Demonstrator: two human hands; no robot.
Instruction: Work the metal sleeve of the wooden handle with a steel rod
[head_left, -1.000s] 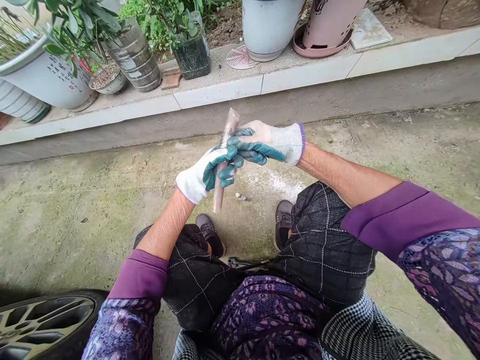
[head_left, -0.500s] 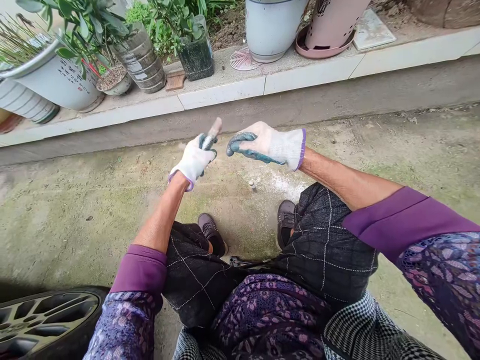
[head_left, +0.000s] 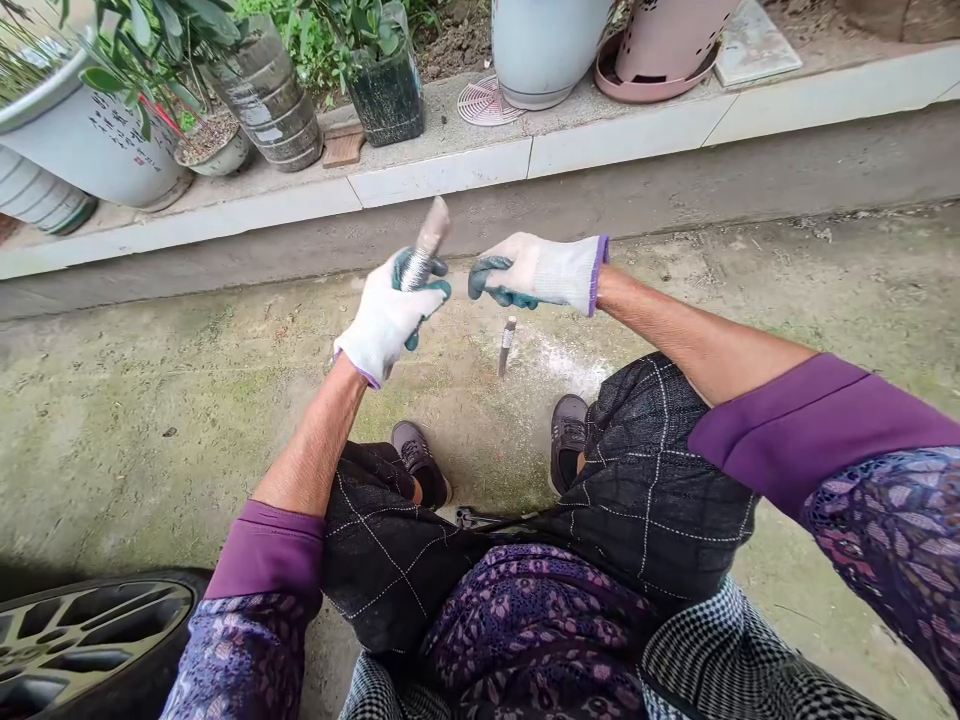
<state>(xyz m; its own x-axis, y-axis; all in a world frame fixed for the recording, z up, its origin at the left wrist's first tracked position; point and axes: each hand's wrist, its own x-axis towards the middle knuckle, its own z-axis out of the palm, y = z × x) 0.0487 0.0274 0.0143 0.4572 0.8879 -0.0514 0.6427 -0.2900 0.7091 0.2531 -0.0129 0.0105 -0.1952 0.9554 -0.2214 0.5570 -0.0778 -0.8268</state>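
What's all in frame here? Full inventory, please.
rod: 1, grey-brown, upright in left fist
short piece: 1, grey, below right hand; on the ground or in the air, cannot tell
tub: 1, white, planted, ledge far left
bottle planter: 1, clear, ledge left
dark planter: 1, blackish, ledge
bucket: 1, white, ledge centre
pink pot: 1, perforated, ledge right
grate: 1, pink, round, flat on ledge
ledge: 1, white edge, across top
wheel: 1, dark tyre, grey rim, bottom left
shoes: 2, grey, on concrete
left hand: 1, white teal-coated glove, closed round rod
right hand: 1, same glove, holds nothing, beside rod
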